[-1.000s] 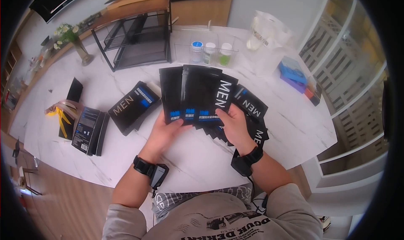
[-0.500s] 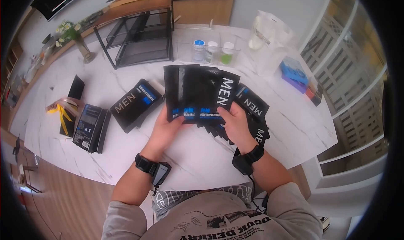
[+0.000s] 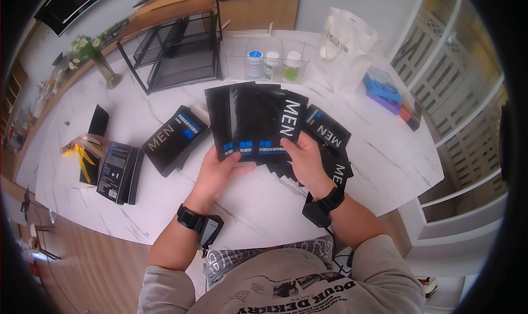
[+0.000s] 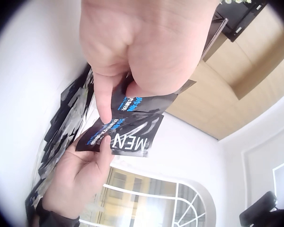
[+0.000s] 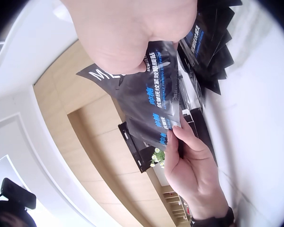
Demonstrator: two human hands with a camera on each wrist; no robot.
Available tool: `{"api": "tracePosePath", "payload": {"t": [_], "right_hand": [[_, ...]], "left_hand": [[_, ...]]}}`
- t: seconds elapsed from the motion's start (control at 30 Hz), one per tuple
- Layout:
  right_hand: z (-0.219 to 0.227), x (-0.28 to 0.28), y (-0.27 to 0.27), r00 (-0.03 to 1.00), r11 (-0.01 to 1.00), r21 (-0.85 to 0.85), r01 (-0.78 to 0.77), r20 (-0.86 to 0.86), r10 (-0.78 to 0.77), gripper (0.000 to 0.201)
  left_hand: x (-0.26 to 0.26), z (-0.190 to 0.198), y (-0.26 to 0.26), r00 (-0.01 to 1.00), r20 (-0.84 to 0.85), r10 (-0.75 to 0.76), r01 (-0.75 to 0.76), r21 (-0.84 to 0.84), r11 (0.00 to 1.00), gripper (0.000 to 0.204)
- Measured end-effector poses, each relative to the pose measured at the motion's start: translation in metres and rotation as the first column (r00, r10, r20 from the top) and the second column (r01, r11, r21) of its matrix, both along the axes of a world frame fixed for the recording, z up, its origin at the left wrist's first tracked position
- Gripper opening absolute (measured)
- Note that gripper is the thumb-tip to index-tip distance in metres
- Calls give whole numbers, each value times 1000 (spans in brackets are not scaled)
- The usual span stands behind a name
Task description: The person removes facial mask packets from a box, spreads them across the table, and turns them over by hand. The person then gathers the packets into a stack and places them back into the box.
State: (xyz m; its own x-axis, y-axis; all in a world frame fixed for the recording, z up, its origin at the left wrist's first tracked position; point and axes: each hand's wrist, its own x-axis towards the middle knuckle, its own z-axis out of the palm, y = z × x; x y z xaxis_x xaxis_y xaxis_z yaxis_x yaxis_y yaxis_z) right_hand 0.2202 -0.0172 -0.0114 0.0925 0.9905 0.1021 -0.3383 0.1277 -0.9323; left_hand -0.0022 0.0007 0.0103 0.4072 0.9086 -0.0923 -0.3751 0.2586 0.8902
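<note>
Both hands hold a fan of flat black sachets (image 3: 256, 113) up over the table, with blue print along the lower edge and white MEN lettering on the right one. The left hand (image 3: 219, 168) pinches the lower left corner, thumb in front. At the lower right, the right hand (image 3: 303, 157) grips the fan with its thumb over the front sachet. The right wrist view shows the overlapping sachets (image 5: 154, 101) between the two hands. Behind and right of the right hand, more black MEN sachets (image 3: 330, 130) lie spread on the table, partly hidden.
Left on the white marbled table (image 3: 247, 215) are a black MEN box (image 3: 173, 141), upright black boxes (image 3: 115, 174) and a ribboned black item (image 3: 91, 149). Behind stand a mesh rack (image 3: 176, 55), a clear organiser (image 3: 236, 61) with bottles and a white paper bag (image 3: 352, 55).
The left sachets in the fan overlap somewhat more than a second ago. Both hands keep their grip in nearly the same place, and the head view has shifted slightly.
</note>
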Motion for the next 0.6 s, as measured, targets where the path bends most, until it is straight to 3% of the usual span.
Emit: {"api": "tracePosePath", "payload": {"t": [0.3, 0.5, 0.6], "right_hand": [[6, -2, 0, 993, 998, 36, -56, -102, 60, 31], [9, 6, -3, 936, 967, -70, -244, -280, 216, 26], [-1, 5, -2, 976, 980, -47, -191, -118, 185, 24]], "left_hand": [[3, -1, 0, 986, 144, 84, -74, -72, 995, 31], [3, -1, 0, 988, 135, 68, -61, -52, 997, 31], [4, 1, -2, 990, 127, 59, -54, -38, 998, 30]]}}
